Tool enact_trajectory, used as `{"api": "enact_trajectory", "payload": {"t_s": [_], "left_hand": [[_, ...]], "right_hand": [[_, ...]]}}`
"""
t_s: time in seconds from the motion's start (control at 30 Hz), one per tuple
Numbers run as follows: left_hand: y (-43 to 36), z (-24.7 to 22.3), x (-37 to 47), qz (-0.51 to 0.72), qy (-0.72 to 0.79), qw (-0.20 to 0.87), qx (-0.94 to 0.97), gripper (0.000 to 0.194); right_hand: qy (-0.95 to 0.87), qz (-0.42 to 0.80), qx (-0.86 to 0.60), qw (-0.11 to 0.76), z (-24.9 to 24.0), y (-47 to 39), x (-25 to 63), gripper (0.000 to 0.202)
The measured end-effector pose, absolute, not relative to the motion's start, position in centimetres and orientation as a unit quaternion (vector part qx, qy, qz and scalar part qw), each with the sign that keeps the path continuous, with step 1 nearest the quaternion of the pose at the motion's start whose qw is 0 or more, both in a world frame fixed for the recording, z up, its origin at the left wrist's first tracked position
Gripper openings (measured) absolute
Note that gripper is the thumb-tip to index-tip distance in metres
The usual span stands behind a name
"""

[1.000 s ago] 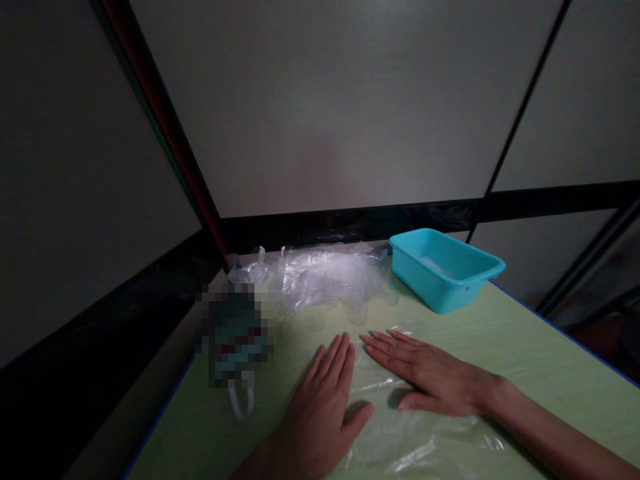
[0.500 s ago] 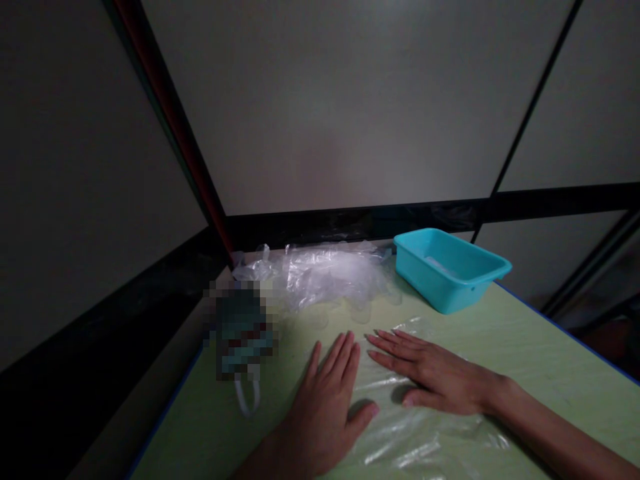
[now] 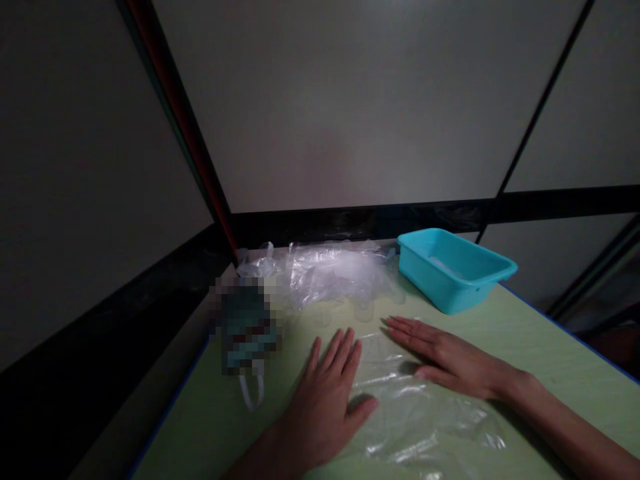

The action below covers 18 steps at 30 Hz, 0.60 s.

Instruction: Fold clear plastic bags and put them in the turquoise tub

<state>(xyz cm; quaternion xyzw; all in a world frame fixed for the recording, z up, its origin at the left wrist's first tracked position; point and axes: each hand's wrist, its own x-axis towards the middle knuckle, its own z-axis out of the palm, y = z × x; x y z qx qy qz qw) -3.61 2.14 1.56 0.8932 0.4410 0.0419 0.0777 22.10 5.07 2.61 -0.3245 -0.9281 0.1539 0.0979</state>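
A thin, clear plastic sheet (image 3: 420, 410), perhaps a flattened bag, lies wrinkled and shiny on the pale green tabletop (image 3: 200, 427). Flat on its left side rests my left hand (image 3: 323, 407), palm down, fingers stretched forward and thumb out to the right. My right hand (image 3: 450, 357) lies at the sheet's far right part, also palm down, its fingers straight and pointing left. Neither hand grips anything. The sheet's near end runs toward the bottom of the view.
Beyond my hands a pile of crumpled clear plastic (image 3: 340, 273) lies against the wall. A turquoise plastic basin (image 3: 440, 283) stands at the back right with something pale inside. At left is a blurred-out dark green item (image 3: 250, 327) with a white loop (image 3: 253, 390).
My right hand has slid a little to the right and away from my left hand, across the plastic. The left hand stays almost in place. The view has shifted slightly.
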Motion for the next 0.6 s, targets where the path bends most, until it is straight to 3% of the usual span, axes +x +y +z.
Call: {"api": "enact_trajectory", "payload": {"t_s": [0.4, 0.5, 0.6], "left_hand": [[2.6, 3.3, -3.6, 0.139, 0.483, 0.19, 0.843, 0.072], [2.2, 3.7, -3.2, 0.192, 0.444, 0.24, 0.841, 0.062], [1.6, 3.8, -2.5, 0.23, 0.393, 0.358, 0.815, 0.046]], "right_hand": [[-0.912, 0.157, -0.363, 0.107, 2.2, 5.7, 22.8, 0.058], [-0.908, 0.177, -0.354, 0.141, 3.2, 5.0, 22.0, 0.055], [-0.897, 0.244, -0.336, 0.154, 4.5, 3.8, 21.1, 0.041]]}}
